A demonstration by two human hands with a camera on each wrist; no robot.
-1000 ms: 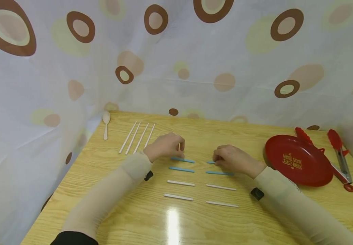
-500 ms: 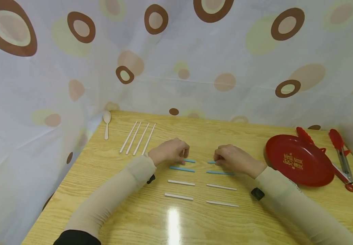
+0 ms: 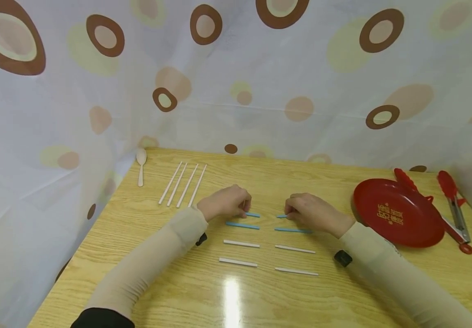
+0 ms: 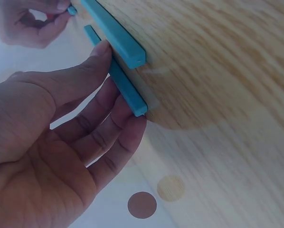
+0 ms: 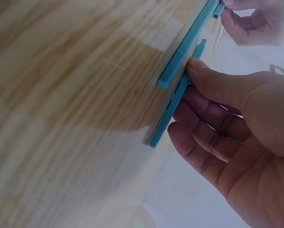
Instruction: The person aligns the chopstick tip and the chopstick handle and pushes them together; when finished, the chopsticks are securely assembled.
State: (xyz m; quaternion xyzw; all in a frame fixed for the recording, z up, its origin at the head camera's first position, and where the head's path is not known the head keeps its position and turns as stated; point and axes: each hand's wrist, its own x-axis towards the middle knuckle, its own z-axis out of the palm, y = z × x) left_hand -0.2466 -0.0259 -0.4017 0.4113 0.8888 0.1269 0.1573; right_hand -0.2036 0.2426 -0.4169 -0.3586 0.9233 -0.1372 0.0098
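My left hand pinches a short blue chopstick half between thumb and fingertips, low over the table. Across a small gap, my right hand pinches another blue chopstick half, thumb on its near side and fingers behind; one end of this piece narrows. In the head view, fingers cover much of both held pieces. Just nearer lie two more blue halves, one on the left and one on the right. Below them lie white halves in left and right columns, including this left white piece.
Several long white chopsticks lie side by side behind my left hand, with a pale spoon farther left. A red plate stands right of my right hand, partly over red-tipped tongs; another pair of tongs lies beside it.
My left hand has moved a little right and nearer, closing its fingers on the left blue chopstick half. The right hand has kept its place on the right one.
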